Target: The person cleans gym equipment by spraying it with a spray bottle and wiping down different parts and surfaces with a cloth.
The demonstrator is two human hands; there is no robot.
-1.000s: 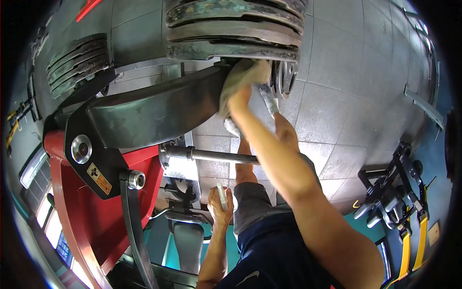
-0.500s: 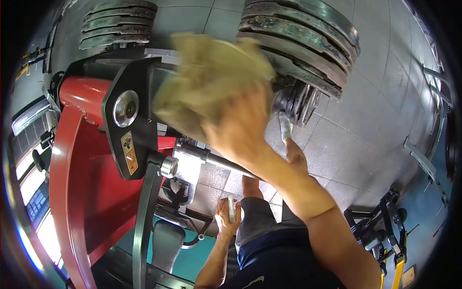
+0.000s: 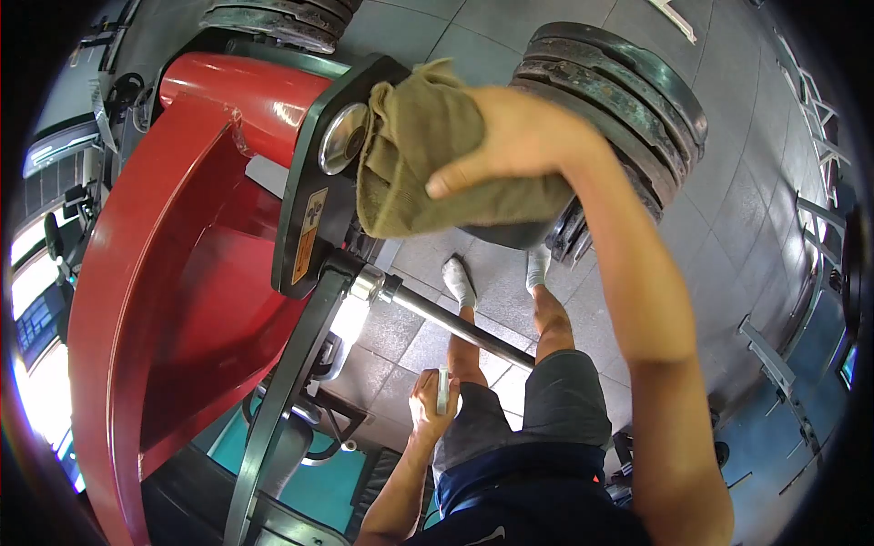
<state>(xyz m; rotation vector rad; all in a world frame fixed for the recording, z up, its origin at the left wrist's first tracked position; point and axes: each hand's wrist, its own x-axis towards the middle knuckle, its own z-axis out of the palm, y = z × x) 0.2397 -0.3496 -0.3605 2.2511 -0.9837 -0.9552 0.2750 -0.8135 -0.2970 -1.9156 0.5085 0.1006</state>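
Observation:
Under my right hand (image 3: 523,132) lies a bunched olive-brown cloth (image 3: 423,150), pressed against the top of the machine's black arm. The thumb rests on its near side; the other fingers are partly hidden. The cloth's left edge touches the black side plate (image 3: 314,214), next to the round metal pivot cap (image 3: 343,138). Lower down, near my thigh, my left hand (image 3: 428,407) is wrapped round a slim, pale, translucent object (image 3: 443,391), held upright. Its kind does not show clearly.
A red frame (image 3: 114,264) curves down the left side. Stacked weight plates (image 3: 628,82) sit right of the cloth, with more weight plates (image 3: 282,18) at the top left. A chrome bar (image 3: 455,323) crosses in front of my legs. Grey tiles (image 3: 710,164) cover the floor.
My right hand and the cloth have moved right and slightly up in view, coming down onto the arm by the side plate. The view has shifted. My left hand keeps its hold.

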